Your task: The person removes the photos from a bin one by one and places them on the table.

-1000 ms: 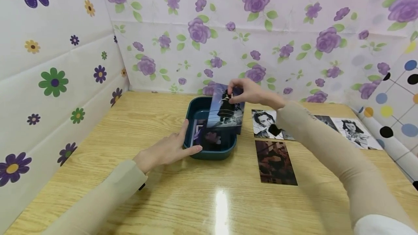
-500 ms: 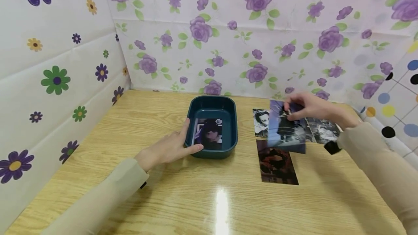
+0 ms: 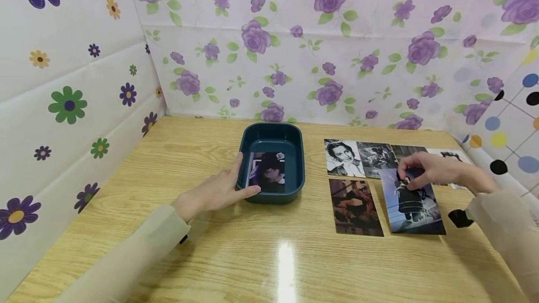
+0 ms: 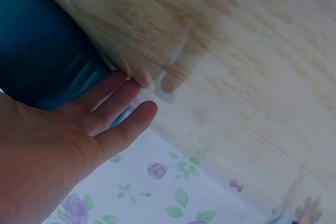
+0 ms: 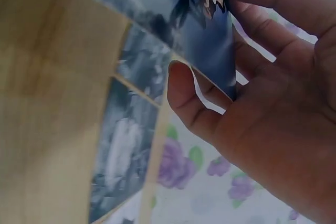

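My right hand [image 3: 438,172] pinches a bluish photo card [image 3: 412,207] by its upper part, close over the table at the right. In the right wrist view, fingers lie behind and before the same photo card [image 5: 202,40]. The left hand [image 3: 214,191] rests against a dark teal rectangular tub [image 3: 300,186], thumb on the near rim and fingers along its left side. Straight fingers touch the tub [image 4: 47,51] in the left wrist view. Inside the tub lies a dark purple photo card [image 3: 269,172]. A reddish-brown photo card [image 3: 355,207] lies just left of the held one.
Behind the held card runs a row of black-and-white photo cards, with a portrait [image 3: 343,159] at its left end and another card [image 3: 376,159] beside it. The right hand partly covers the row's right end. A floral-papered wall [image 3: 286,78] borders the wooden table [image 3: 236,261] at the back.
The right hand has carried the bluish photo card from above the tub rightward and down to beside the reddish-brown card. The left hand has stayed on the tub.
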A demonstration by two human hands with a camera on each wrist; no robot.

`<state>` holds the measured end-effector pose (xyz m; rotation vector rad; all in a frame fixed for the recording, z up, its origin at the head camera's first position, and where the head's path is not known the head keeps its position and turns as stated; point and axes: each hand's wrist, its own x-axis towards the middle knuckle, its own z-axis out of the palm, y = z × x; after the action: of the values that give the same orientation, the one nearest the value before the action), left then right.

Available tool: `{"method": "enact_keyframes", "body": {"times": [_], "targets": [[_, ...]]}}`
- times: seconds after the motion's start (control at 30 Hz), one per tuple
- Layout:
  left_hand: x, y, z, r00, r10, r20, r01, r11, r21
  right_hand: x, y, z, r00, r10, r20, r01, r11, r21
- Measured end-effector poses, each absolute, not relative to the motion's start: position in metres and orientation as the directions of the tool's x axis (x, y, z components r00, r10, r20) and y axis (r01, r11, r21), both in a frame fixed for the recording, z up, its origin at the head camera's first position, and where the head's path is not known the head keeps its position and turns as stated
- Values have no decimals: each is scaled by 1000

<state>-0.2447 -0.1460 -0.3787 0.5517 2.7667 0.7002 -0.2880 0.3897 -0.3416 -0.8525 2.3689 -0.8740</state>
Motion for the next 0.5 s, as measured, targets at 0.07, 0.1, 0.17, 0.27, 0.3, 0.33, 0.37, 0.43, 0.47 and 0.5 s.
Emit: {"method": "enact_keyframes", "body": {"times": [0.07,0.1,0.17,0.27,0.3,0.33,0.37,0.43,0.47,0.5], "targets": [[-245,-146,-379,-900,415,-132,303,814,495,-286,391,-349,-692,-693,-203,-385,592,-708],[-245,-146,-379,-900,414,-133,301,814,497,-285,391,-353,-694,-694,-190,-396,589,-705],[-245,-146,-379,-900,415,-130,303,813,498,-284,389,-359,-697,-699,-163,-420,581,-697],[-246,-146,-379,-904,407,-129,296,815,498,-282,386,-367,-704,-699,-128,-451,579,-679],[-246,-146,-379,-905,406,-129,294,815,499,-282,385,-370,-710,-694,-122,-457,585,-670],[-246,-146,-379,-904,406,-130,295,816,498,-282,384,-372,-718,-686,-121,-457,595,-662],[-246,-146,-379,-904,407,-132,295,815,499,-281,383,-374,-728,-674,-124,-456,611,-647],[-246,-146,-380,-905,402,-140,287,818,498,-281,381,-378,-760,-635,-138,-434,653,-620],[-246,-146,-380,-905,402,-142,286,819,498,-280,380,-380,-775,-617,-138,-426,672,-606],[-245,-147,-380,-904,402,-143,285,819,498,-280,379,-381,-789,-599,-140,-420,691,-588]]}}
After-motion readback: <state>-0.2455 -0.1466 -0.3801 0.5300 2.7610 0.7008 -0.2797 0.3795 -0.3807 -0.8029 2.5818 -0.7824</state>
